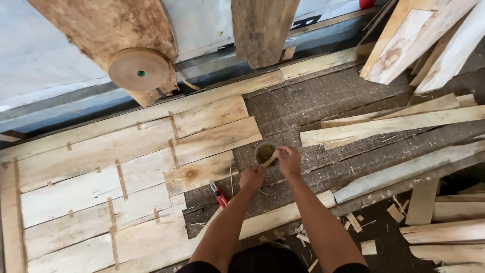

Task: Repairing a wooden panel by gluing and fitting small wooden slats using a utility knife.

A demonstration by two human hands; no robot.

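Note:
My right hand (289, 161) pinches the loose end of a brown strip of tape that comes off a small tape roll (262, 153) lying on the dark woven mat. My left hand (251, 178) is closed just below the roll, its fingers on the near end of the same strip. To the left lie several pale veneer sheets (101, 187), joined edge to edge with short brown tape pieces. A red-handled tool (219, 194) rests on the mat beside my left forearm.
A large roll of brown tape (140, 69) leans against a rough board at the back. Long veneer strips (399, 124) and offcuts lie right of my hands. More pale boards (429, 40) lean at the top right. Small wood scraps (369, 246) litter the floor.

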